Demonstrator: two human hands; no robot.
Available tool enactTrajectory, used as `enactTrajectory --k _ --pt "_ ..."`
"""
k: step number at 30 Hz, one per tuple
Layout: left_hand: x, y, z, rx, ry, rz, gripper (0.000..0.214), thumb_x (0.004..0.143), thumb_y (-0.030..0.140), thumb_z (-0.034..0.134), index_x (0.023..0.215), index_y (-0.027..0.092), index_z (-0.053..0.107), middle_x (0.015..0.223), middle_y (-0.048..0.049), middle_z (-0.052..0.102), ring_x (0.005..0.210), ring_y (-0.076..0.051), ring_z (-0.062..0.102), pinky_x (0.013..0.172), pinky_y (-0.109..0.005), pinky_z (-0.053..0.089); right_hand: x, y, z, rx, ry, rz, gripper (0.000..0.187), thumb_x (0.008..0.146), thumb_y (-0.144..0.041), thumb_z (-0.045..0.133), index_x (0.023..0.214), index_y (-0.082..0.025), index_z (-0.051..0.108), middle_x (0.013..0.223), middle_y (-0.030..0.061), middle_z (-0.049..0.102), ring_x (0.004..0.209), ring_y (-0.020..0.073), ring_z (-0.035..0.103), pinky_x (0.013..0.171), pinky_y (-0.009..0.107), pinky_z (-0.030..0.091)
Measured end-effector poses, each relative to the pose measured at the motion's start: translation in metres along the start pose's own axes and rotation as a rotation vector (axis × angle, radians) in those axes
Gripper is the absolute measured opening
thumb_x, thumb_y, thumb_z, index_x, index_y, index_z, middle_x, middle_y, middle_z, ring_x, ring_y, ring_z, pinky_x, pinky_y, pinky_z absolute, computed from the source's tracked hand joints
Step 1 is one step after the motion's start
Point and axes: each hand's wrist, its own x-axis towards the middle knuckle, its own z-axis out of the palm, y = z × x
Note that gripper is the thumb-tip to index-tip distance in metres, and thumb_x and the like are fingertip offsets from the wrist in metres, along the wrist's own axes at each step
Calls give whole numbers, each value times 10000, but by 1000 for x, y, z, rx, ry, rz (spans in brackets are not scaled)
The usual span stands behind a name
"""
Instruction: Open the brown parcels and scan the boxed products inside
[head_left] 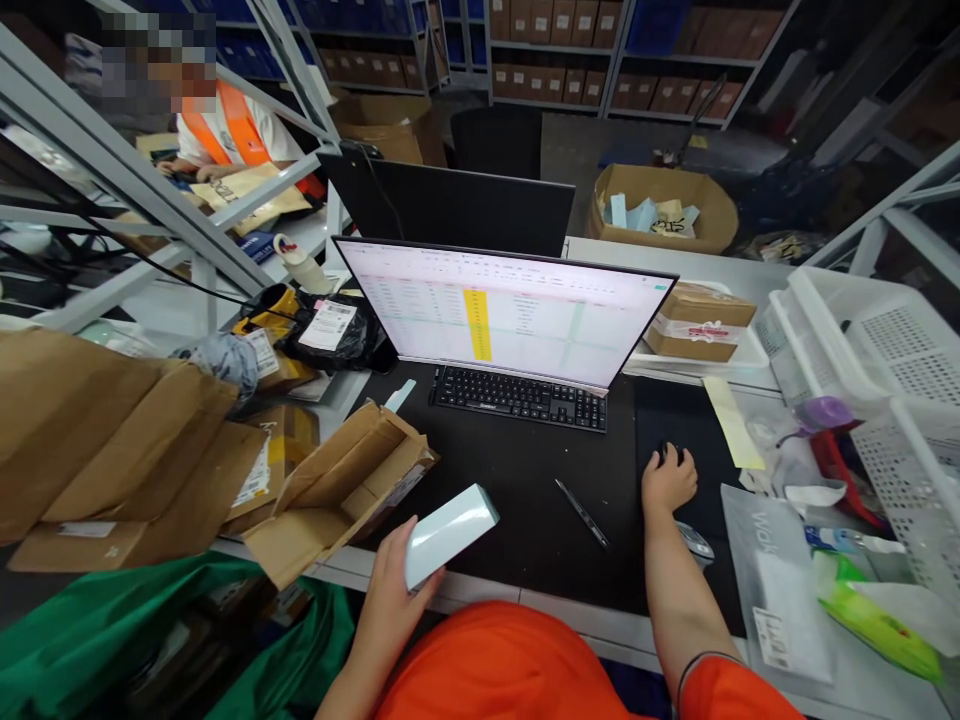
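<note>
My left hand (pixel 396 572) is wrapped round the lower end of a slim pale-blue box (pixel 453 530), held tilted over the front edge of the desk. My right hand (pixel 670 482) rests on a black computer mouse (pixel 667 454), mostly hidden under the fingers, on a dark mouse pad (pixel 716 560). Between the hands a pen (pixel 582 513) lies on the black desk mat (pixel 517 480). An opened cardboard box (pixel 352 480) sits to the left of the pale-blue box. Behind are a keyboard (pixel 517 397) and a lit monitor (pixel 517 310) showing a spreadsheet.
Cardboard boxes (pixel 112 450) and a black parcel (pixel 330 330) crowd the left. At right are white baskets (pixel 900 340), a taped carton (pixel 701 320), a plastic-bagged item (pixel 776 590) and a grey device (pixel 696 542). Across the frame, a person in an orange vest (pixel 232 130) handles a package.
</note>
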Motion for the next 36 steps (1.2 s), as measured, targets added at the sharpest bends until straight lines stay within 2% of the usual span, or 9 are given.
enactTrajectory --k 5,8,10,14,17,20,24,32,36 --pt "0 0 0 19 -8 22 666 912 433 598 1481 172 374 1392 -183 503 1286 -346 527 1079 -534 452 1 1 -3 2 8 11 476 948 -385 475 1363 -177 582 1429 214 490 1241 365 500 961 517 413" --pt "-1 0 1 13 2 22 672 911 419 600 1489 173 360 1397 -183 504 1290 -347 524 1074 -531 458 -5 -21 -9 67 -36 -70 499 976 -357 422 1417 -138 503 1418 239 497 1288 360 472 1021 571 375" --pt "-1 1 2 2 6 17 680 907 408 603 1495 175 351 1406 -182 504 1299 -349 521 1081 -532 453 -16 -53 -10 162 -162 -277 477 979 -310 394 1404 -120 498 1402 226 526 1306 336 468 1067 571 356" --pt "0 1 3 0 0 -13 718 899 412 611 1506 163 320 1421 -197 490 1312 -360 513 1090 -552 441 -44 -141 1 356 -445 -745 460 973 -294 401 1377 -107 514 1451 175 524 1385 278 412 1168 487 319" --pt "0 0 1 7 -29 -14 700 908 406 602 1500 165 318 1414 -199 494 1305 -355 520 1078 -552 453 -52 -198 20 334 -478 -747 518 971 -318 428 1414 -53 475 1498 188 478 1443 300 331 1201 484 279" --pt "-3 -1 0 13 -40 -9 678 914 388 595 1496 162 330 1420 -200 500 1304 -353 526 1071 -545 462 -43 -229 36 291 -465 -686 539 959 -312 455 1411 -19 475 1469 205 502 1439 332 322 1212 509 245" --pt "-6 -2 1 19 -28 -22 669 908 364 594 1499 175 346 1423 -188 511 1304 -351 533 1071 -542 464 -29 -225 40 283 -448 -674 548 971 -331 449 1418 -15 472 1391 205 565 1423 322 339 1216 500 236" --pt "0 -4 3 4 -20 -36 666 902 408 593 1476 156 370 1393 -189 523 1278 -355 539 1057 -545 471 -48 -149 18 238 -290 -697 380 982 -280 423 1251 -163 665 1357 152 565 1350 287 398 1158 493 323" --pt "3 -2 4 14 -12 -47 650 905 426 585 1457 150 380 1369 -191 532 1251 -350 553 1038 -538 484 -54 -148 16 182 -305 -737 373 971 -276 460 1266 -196 674 1410 149 523 1366 304 378 1162 514 313"
